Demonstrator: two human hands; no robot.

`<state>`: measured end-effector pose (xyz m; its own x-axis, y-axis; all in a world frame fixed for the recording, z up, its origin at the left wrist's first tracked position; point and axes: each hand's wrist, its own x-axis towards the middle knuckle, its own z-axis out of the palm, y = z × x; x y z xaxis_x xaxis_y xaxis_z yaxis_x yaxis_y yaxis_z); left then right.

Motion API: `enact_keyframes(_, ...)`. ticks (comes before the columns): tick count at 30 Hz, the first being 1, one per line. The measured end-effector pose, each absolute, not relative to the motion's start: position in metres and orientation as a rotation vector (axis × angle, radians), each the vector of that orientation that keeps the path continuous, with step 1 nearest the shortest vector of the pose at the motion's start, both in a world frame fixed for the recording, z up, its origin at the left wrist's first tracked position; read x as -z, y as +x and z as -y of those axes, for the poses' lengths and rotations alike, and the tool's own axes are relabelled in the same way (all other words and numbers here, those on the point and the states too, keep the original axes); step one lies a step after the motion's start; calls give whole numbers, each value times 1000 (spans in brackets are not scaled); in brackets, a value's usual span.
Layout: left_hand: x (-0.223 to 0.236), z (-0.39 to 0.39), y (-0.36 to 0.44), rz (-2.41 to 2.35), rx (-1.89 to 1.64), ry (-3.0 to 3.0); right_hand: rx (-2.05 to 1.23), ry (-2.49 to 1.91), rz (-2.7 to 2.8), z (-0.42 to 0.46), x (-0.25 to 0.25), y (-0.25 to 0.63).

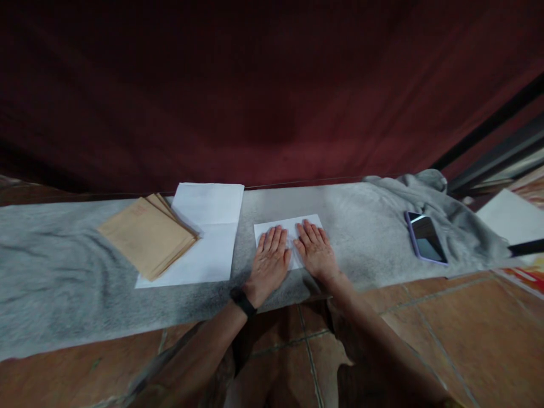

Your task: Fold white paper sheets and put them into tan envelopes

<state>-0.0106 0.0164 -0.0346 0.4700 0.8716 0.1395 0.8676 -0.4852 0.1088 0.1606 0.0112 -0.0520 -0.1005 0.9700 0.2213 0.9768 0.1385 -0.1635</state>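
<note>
The small white paper (293, 228) is mid-scene on 1 gray cloth (365, 221). L hand (268, 260) & R hand (317, 254) lie flat on it, open, gripping nothing. It's maybe folded (can't tell for sure), so flattening looks part done. Left: big white paper (212, 249), 1+ sheets, spread out; partly on top, approx. 3+ brown envelopes (147, 235). Right: 1 phone (428, 238).

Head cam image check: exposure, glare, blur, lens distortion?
Head view: dim overall, red backdrop darkest toward the top; pale reflection on the phone; left hand and right hand legible against white paper; far-right white sheet looks soft and stretched, probably wide-angle distortion.
</note>
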Motion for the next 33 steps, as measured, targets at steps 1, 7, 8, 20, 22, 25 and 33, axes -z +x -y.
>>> enact_keyframes(1, 33, -18, -12, -1597, -268, 2667, 46, -1908, 2138, -12, 52, 162)
enact_keyframes(7, 30, -25, -21, -1685, -244, 2632, 75, -1992, 2054, -15, 55, 172)
enact_keyframes(8, 31, -27, -23, -1705, -244, 2624, 85, -2004, 2035, -15, 56, 174)
enact_keyframes(20, 29, -39, -21, -1843, -292, 2555, 83, -2046, 1891, -18, 53, 178)
enact_keyframes(22, 27, -34, -12, -1744, -333, 2589, 4, -1973, 1929, -18, 49, 169)
enact_keyframes(25, 27, -25, 1, -1576, -345, 2640, -123, -1876, 2020, -17, 45, 155)
enact_keyframes(33, 36, -22, 4, -1514, -279, 2658, -121, -1882, 2167, -14, 45, 145)
